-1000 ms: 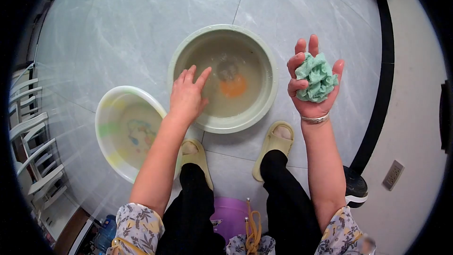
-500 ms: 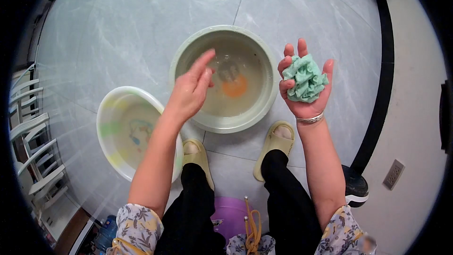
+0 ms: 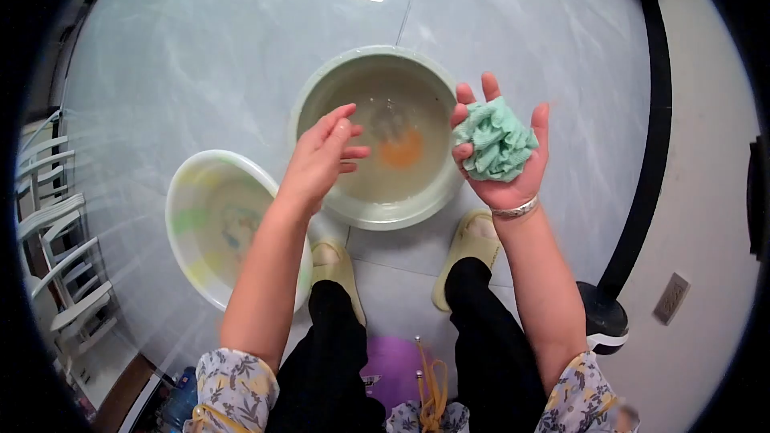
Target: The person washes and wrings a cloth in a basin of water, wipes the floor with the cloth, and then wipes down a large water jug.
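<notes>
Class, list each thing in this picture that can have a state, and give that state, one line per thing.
Green cloth: bunched up in the right hand.
Green basin: holds cloudy water.
White basin: no cloth inside.
Left hand: open, holding nothing, above the green basin.

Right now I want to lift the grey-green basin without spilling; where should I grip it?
Take the grey-green basin by its rolled rim at two opposite sides, fingers hooked under the lip from outside. It holds water, so a one-sided grip would probably tip it.
</notes>
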Tool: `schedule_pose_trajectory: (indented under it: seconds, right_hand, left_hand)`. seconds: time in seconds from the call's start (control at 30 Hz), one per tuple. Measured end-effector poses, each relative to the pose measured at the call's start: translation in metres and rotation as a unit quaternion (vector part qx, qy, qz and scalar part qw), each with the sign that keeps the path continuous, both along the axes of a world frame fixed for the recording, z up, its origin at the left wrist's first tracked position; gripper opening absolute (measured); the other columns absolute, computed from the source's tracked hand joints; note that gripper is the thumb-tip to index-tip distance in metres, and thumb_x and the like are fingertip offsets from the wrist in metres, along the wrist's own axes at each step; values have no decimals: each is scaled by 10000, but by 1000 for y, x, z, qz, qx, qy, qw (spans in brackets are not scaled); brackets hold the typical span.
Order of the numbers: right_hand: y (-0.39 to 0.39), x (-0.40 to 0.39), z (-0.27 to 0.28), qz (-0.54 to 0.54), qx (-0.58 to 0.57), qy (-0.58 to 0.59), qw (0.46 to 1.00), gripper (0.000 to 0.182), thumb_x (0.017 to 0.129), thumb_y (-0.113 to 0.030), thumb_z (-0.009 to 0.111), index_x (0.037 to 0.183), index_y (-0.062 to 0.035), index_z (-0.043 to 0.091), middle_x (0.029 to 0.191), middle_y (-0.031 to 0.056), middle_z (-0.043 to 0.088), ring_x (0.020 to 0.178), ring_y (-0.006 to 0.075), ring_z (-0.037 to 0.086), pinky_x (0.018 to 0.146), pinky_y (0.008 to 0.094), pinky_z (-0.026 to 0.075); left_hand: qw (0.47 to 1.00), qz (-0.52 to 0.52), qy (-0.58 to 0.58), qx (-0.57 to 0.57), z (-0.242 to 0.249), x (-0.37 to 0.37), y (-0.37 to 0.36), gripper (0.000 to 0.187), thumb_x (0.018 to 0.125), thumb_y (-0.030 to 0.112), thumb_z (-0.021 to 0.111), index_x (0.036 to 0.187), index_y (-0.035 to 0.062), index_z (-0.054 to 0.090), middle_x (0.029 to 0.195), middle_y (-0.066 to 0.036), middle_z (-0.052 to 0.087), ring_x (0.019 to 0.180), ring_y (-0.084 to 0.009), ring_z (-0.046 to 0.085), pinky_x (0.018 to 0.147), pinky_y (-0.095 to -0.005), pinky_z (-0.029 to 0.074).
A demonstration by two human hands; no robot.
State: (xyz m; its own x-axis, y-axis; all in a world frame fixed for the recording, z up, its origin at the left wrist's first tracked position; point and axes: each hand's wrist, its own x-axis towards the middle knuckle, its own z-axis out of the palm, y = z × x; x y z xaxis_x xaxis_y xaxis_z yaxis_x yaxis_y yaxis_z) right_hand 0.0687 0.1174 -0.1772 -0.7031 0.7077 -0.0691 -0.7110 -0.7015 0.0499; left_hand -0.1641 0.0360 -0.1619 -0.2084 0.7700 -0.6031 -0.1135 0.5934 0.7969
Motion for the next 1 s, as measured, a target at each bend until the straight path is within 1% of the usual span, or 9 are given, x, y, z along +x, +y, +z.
schedule_pose_trajectory:
  seconds: [0.03, 0.1, 0.4, 0.53, 0.6, 0.63, 0.67, 0.73, 1.0]
  right_hand:
    - [0, -3, -2, 1, 16, -3, 1000, 721, 882, -640, 374, 1381, -119, 355, 1376, 175, 405, 1180, 325, 466, 845, 465, 488]
    - [-6, -6, -2, 0, 10, -18, 1000, 724, 884, -641, 369, 1381, -115, 354, 1377, 174, 405, 1183, 328, 464, 852, 475, 485]
    - [-22, -10, -5, -31, 94, -258, 961, 644, 961, -512, 298, 1407, -46, 306, 1441, 95, 356, 1326, 273, 340, 1062, 432, 323]
    - [-35, -24, 6, -42, 217, -389, 894, 563, 992, -410, 289, 1397, -21, 324, 1418, 78, 383, 1292, 262, 374, 1060, 403, 317]
    - [-43, -27, -12, -27, 251, -387, 887, 481, 972, -335, 389, 1369, -65, 399, 1402, 86, 399, 1288, 270, 372, 1058, 396, 311]
    - [-50, -33, -16, -67, 450, -515, 726, 443, 935, -304, 451, 1325, -93, 457, 1334, 96, 452, 1237, 277, 407, 1036, 382, 326]
    - [-56, -39, -17, -101, 611, -601, 505, 412, 897, -273, 513, 1280, -120, 515, 1266, 106, 504, 1186, 283, 442, 1014, 368, 341]
    - [-62, -40, -6, -94, 614, -608, 495, 355, 876, -261, 536, 1203, -124, 556, 1197, 117, 522, 1142, 307, 450, 989, 383, 350]
    - [-48, -42, -13, -105, 591, -654, 460, 216, 892, -273, 506, 877, -66, 569, 917, 150, 565, 908, 351, 525, 763, 446, 437]
  left_hand:
    - [1000, -1, -4, -5, 0, 0, -4, 507, 966, 380, 446, 1367, 74, 404, 1211, -132, 555, 986, -221, 613, 795, -337, 499]
    - [976, 53, -210, 3, 0, 1, -9, 555, 964, 426, 425, 1391, 78, 358, 1242, -134, 538, 1036, -255, 595, 822, -371, 509]
    - [970, -17, -239, 36, 11, 75, -12, 556, 976, 418, 399, 1379, 37, 360, 1289, -122, 485, 1054, -238, 574, 841, -381, 517]
    - [931, 65, -356, 35, 6, 69, -12, 650, 966, 534, 307, 1355, 19, 373, 1287, -110, 482, 1112, -238, 526, 952, -393, 452]
    - [923, 83, -373, 51, 8, 67, -12, 720, 946, 588, 259, 1353, 2, 361, 1292, -119, 475, 1153, -246, 497, 994, -397, 411]
    - [913, 100, -390, 65, 10, 66, -13, 792, 927, 641, 212, 1351, -14, 349, 1298, -129, 469, 1194, -254, 467, 1037, -400, 370]
    - [913, 99, -391, 64, 14, 67, -13, 792, 927, 641, 212, 1351, -14, 349, 1298, -129, 469, 1194, -254, 467, 1037, -400, 370]
    - [890, 123, -437, 44, 25, 73, -17, 900, 890, 702, 173, 1340, -62, 327, 1342, -140, 413, 1282, -242, 366, 1070, -393, 304]
    - [859, 80, -502, 58, 22, 85, -29, 1010, 825, 777, 186, 1366, -70, 287, 1386, -165, 376, 1312, -247, 344, 1105, -384, 253]
